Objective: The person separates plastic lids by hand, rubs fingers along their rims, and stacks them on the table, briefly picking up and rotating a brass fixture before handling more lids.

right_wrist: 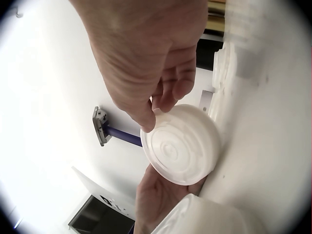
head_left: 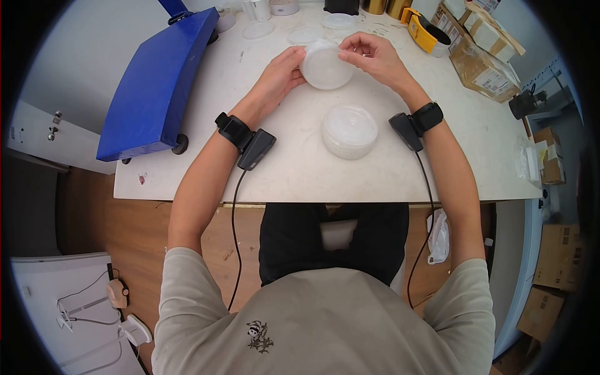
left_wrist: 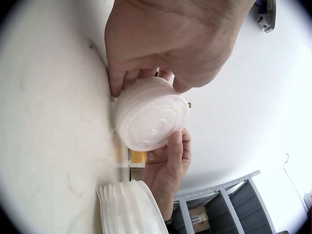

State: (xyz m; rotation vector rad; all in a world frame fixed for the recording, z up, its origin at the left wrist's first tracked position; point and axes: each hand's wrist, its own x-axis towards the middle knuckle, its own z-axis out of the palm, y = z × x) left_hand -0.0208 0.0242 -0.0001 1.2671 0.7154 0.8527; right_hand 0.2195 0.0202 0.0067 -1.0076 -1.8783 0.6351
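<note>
Left grip (head_left: 279,76): your fingers curl round the tub's side.
Tub (head_left: 327,67): tilted toward you.
Right grip (head_left: 376,59): you pinch its rim.
Second tub (head_left: 350,130): on the desk (head_left: 284,178).

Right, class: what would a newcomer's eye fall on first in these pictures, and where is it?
Probably the big blue platform, on the left of the table. Next, the pale tub, held beyond the round stack by the left hand and the right hand, which pinches its rim. Then the yellow tool at the far right, beside the boxes.
</note>
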